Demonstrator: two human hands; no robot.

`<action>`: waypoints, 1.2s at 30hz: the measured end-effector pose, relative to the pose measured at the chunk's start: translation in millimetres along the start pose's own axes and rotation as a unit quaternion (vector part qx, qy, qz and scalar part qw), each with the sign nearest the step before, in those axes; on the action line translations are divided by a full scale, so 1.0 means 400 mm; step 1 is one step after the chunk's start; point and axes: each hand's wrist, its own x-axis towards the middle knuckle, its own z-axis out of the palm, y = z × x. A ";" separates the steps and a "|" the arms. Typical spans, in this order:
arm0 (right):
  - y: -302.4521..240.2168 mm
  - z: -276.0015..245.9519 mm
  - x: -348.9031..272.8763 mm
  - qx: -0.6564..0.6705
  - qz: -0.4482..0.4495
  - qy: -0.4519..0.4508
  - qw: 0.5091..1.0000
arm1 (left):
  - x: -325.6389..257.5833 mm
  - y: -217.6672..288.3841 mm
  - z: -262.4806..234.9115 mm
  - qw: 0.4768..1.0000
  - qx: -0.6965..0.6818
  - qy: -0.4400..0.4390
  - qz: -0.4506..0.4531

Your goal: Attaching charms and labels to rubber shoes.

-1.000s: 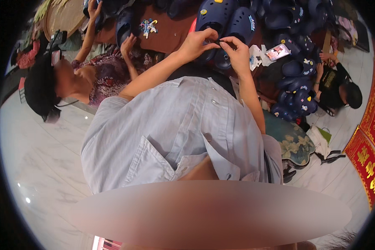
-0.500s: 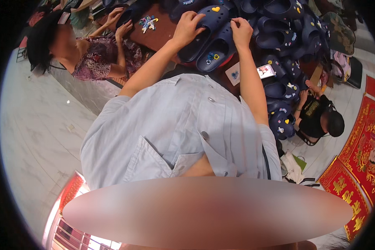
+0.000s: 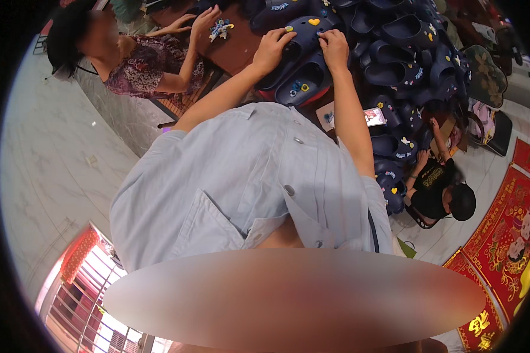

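A pair of navy clogs lies in front of me. My left hand [image 3: 272, 50] is closed over the upper of the far clog [image 3: 305, 39], its fingertips beside a small yellow-green shoe charm [image 3: 288, 29]. On the same upper sits a yellow heart charm [image 3: 314, 22]. At the right side of that upper, my right hand [image 3: 335, 48] has its fingers pinched together; a tiny bluish bit shows at the tips, too small to name. Inside the near clog [image 3: 310, 75] lie several loose charms [image 3: 299, 88], blue, yellow and white.
Navy clogs [image 3: 388, 65] are heaped to the right. A lit phone [image 3: 374, 116] and a pale card [image 3: 325, 117] lie beside my right forearm. More charms [image 3: 220, 29] rest on the brown table [image 3: 241, 50]. One person [image 3: 141, 70] sits left, another [image 3: 439, 182] right.
My right hand has come down onto the clog's upper, and the yellow-green charm now shows by my left fingertips. The person at left no longer holds a clog; their hands are apart.
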 end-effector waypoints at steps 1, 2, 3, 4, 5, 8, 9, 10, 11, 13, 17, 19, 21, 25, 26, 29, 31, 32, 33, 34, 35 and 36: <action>0.005 0.002 0.000 0.020 0.011 -0.011 1.000 | 0.000 -0.001 0.001 1.000 0.001 0.002 0.000; 0.010 0.004 0.000 0.041 0.023 -0.021 0.999 | 0.002 -0.003 0.003 1.000 0.001 0.001 0.000; 0.017 0.006 -0.002 0.041 0.026 -0.022 0.999 | 0.001 -0.001 0.003 1.000 0.002 0.001 -0.001; 0.024 0.008 -0.003 0.057 0.029 -0.025 0.998 | 0.001 0.000 0.003 1.000 0.003 0.001 -0.001; 0.030 0.009 -0.008 0.074 0.031 -0.028 0.996 | 0.001 0.001 0.003 1.000 0.001 -0.002 -0.001; 0.031 -0.002 -0.013 0.073 0.013 -0.048 0.996 | 0.002 0.002 0.003 1.000 0.005 0.002 0.000; 0.026 -0.007 -0.014 0.072 0.017 -0.048 0.996 | 0.000 0.000 0.004 1.000 0.007 0.003 -0.001; 0.019 -0.011 -0.015 0.071 0.015 -0.058 0.996 | -0.002 -0.002 0.005 1.000 0.010 0.004 -0.002; 0.013 -0.014 -0.015 0.070 0.014 -0.069 0.995 | -0.005 -0.004 0.005 1.000 0.008 0.001 -0.002; 0.017 -0.018 -0.015 0.055 0.011 -0.077 0.995 | -0.002 -0.004 0.004 1.000 0.005 0.000 -0.002; 0.022 -0.016 -0.011 0.005 -0.012 -0.089 0.996 | 0.003 -0.001 0.004 1.000 0.005 -0.002 0.002; 0.014 -0.018 -0.006 -0.024 -0.035 -0.091 0.995 | 0.001 -0.002 0.004 1.000 0.011 -0.004 -0.003; 0.004 -0.020 0.003 -0.052 -0.057 -0.093 0.993 | 0.002 -0.004 0.002 1.000 0.010 -0.006 -0.002; -0.019 -0.017 0.023 -0.142 -0.115 -0.115 0.976 | 0.008 0.000 -0.001 1.000 -0.003 -0.006 -0.008; -0.023 -0.016 0.026 -0.182 -0.137 -0.126 0.966 | 0.011 0.000 -0.003 1.000 -0.003 -0.007 -0.007; -0.022 -0.006 0.028 -0.167 -0.112 -0.100 0.974 | 0.012 0.002 -0.007 1.000 -0.001 -0.008 -0.010; 0.000 0.002 0.020 -0.111 -0.062 -0.065 0.990 | 0.011 0.008 -0.009 1.000 -0.006 -0.002 -0.009; 0.013 0.002 0.013 -0.054 -0.010 -0.032 0.998 | 0.010 0.012 -0.010 1.000 -0.004 0.000 -0.009; 0.020 0.002 0.007 -0.024 -0.002 0.000 1.000 | 0.007 0.015 -0.012 1.000 -0.004 0.000 -0.009; 0.028 0.005 0.005 -0.022 -0.004 0.000 1.000 | 0.004 0.017 -0.013 1.000 -0.005 -0.001 -0.009; 0.035 0.009 0.004 -0.004 0.001 -0.003 1.000 | 0.003 0.017 -0.014 1.000 -0.001 -0.002 -0.010; 0.034 0.011 0.005 0.015 0.006 -0.007 1.000 | 0.003 0.016 -0.014 1.000 0.001 -0.001 -0.011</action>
